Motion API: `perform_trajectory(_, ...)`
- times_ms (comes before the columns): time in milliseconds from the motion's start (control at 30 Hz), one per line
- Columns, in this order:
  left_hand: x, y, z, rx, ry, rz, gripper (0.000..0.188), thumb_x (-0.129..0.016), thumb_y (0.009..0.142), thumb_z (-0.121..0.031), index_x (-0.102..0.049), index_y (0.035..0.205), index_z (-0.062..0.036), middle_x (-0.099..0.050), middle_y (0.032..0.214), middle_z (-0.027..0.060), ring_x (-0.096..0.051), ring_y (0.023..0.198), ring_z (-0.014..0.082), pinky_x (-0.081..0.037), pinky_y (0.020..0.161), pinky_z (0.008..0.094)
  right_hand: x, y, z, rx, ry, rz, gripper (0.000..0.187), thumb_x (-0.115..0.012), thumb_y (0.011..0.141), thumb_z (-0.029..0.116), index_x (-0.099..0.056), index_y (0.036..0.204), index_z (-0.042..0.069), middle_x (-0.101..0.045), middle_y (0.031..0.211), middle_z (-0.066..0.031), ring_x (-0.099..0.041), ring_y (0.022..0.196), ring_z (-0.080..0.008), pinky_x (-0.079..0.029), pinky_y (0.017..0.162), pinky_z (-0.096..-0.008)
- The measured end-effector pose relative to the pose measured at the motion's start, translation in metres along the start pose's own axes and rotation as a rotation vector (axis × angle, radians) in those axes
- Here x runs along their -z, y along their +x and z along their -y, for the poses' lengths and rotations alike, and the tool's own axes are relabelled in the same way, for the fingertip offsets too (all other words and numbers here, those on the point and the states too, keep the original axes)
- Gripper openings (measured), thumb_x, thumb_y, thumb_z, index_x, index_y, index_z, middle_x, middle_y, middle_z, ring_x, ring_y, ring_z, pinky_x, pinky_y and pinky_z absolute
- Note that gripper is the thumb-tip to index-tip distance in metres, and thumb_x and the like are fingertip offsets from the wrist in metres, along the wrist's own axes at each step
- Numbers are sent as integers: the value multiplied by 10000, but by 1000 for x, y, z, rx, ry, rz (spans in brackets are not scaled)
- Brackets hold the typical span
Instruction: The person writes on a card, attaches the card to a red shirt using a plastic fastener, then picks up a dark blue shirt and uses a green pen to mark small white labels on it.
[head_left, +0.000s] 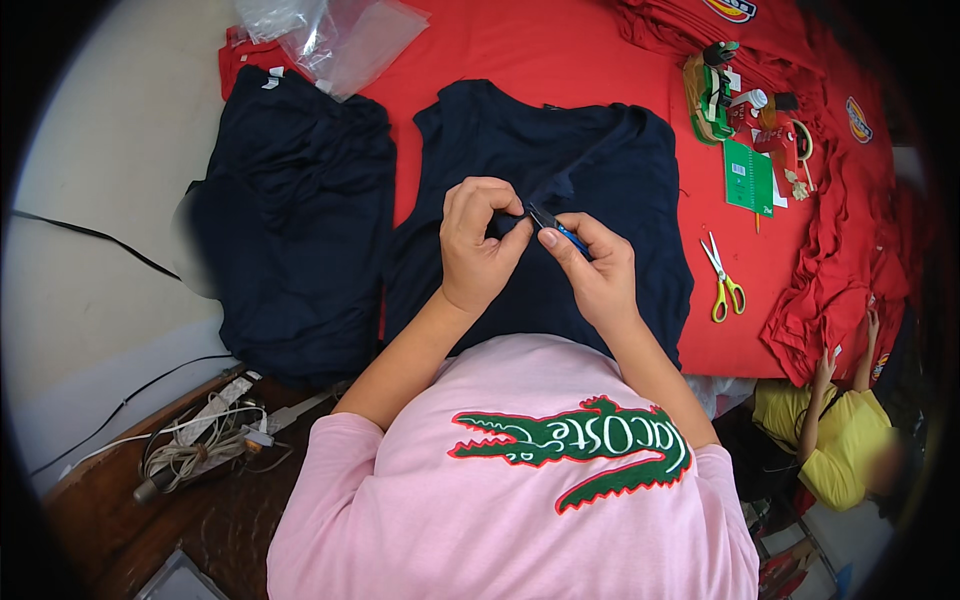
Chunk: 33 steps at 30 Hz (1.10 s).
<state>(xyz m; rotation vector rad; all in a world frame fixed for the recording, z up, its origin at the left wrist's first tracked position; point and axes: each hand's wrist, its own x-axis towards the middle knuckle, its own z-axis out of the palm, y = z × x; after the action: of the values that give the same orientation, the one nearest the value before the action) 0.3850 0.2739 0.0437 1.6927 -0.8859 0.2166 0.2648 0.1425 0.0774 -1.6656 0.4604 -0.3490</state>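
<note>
A navy sleeveless top (610, 150) lies spread in front of me. Over its middle, my left hand (476, 245) is closed in a pinch on a small raised fold of its dark cloth. My right hand (603, 272) grips blue-handled thread snips (572, 238) between thumb and fingers. Their dark blades point left and meet the cloth beside my left fingertips. Whether the blades are apart or together is too small to tell.
Folded navy garments (300, 220) lie to the left, below clear plastic bags (345, 45). On the red-covered table (705, 345) rest yellow-handled scissors (722, 280) and a green notebook (748, 178). Red garments (825, 300) fill the right side, where a person in yellow (845, 440) handles them.
</note>
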Motion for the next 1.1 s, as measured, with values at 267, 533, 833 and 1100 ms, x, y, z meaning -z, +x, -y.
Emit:
perform_trajectory(267,-1,1,3,7,-5,-7,305,-815,799,107,-625,980,-49,-651,992,82,-646,901,191,-535,806,309,1,2,-7,-31,61,-5,233,-775,1053,244,-780,1027,12,-558,724,69,-455,680,-18,-351,591,-233)
perform_trajectory(533,-7,1,-1,153,-96,-38,279,-835,823,45,-631,984,-58,-674,991,71,-641,913,230,-521,808,336,5,5,-13,40,14,-65,215,-770,1055,233,-752,1060,18,-577,754,61,-481,704,-30,-395,623,-230)
perform_trajectory(833,7,2,6,118,-106,187,183,-850,847,33,-734,980,-15,-724,979,79,-707,913,208,-546,840,313,39,44,-18,4,-39,-211,343,-528,1176,274,-699,1351,34,-671,919,-13,-522,704,-35,-438,641,-214)
perform_trajectory(1100,73,18,49,489,-229,786,205,-844,875,-24,-854,1077,-52,-747,991,58,-712,975,194,-540,878,322,169,126,-98,171,-601,-425,409,-825,984,233,-720,1303,-1,-708,1255,-78,-659,1096,-149,-535,922,-295)
